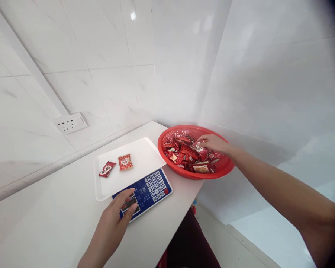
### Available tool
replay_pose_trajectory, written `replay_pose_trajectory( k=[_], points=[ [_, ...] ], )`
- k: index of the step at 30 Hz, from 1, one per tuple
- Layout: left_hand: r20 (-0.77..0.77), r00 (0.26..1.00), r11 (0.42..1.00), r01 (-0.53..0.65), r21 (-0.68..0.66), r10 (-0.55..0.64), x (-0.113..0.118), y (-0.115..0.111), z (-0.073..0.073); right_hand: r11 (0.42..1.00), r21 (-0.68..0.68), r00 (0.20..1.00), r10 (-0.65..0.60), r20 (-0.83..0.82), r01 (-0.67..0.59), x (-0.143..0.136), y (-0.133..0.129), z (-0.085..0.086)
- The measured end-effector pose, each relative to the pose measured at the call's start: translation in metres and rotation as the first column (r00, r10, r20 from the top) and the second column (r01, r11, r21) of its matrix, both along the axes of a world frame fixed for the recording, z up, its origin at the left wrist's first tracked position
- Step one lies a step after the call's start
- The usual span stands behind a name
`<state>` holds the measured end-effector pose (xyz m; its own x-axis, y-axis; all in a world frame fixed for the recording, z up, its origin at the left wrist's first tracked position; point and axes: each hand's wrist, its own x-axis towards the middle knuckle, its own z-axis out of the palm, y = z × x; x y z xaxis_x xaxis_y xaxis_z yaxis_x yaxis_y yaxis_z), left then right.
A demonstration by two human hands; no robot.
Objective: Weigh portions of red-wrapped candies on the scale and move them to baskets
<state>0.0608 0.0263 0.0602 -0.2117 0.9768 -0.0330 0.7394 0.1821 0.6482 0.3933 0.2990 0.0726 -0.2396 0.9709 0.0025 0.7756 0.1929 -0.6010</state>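
My right hand (213, 142) reaches into a red plastic basket (225, 169) filled with small wrapped snack packets (187, 153). Its fingers are closed on a dark red snack packet (200, 148) at the top of the heap. My left hand (115, 214), thumb and fingers apart and holding nothing, is over the display end of a blue digital scale (146, 193). The scale's white tray (145, 149) carries two packets lying apart: a dark red one (107, 169) and an orange-red one (125, 162).
The white table (55, 223) stands against a tiled wall with a socket strip (70, 123). Beside the basket, a pale wall panel (267, 93) rises on the right. My dark-clothed leg (193, 242) is below the table's edge.
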Motion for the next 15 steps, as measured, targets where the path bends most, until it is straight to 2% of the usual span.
replay_pose_trajectory(
  k=[6,15],
  points=[
    [-0.002,1.000,1.000,0.000,-0.013,0.000,-0.0003,-0.0001,-0.0016,0.999,-0.027,1.000,0.018,-0.014,-0.019,0.0052,-0.0005,-0.0044],
    [-0.001,1.000,1.000,0.001,0.007,-0.001,0.0017,-0.0006,-0.0007,0.998,-0.066,1.000,-0.023,-0.018,0.022,0.0038,-0.0047,-0.0036]
  ],
)
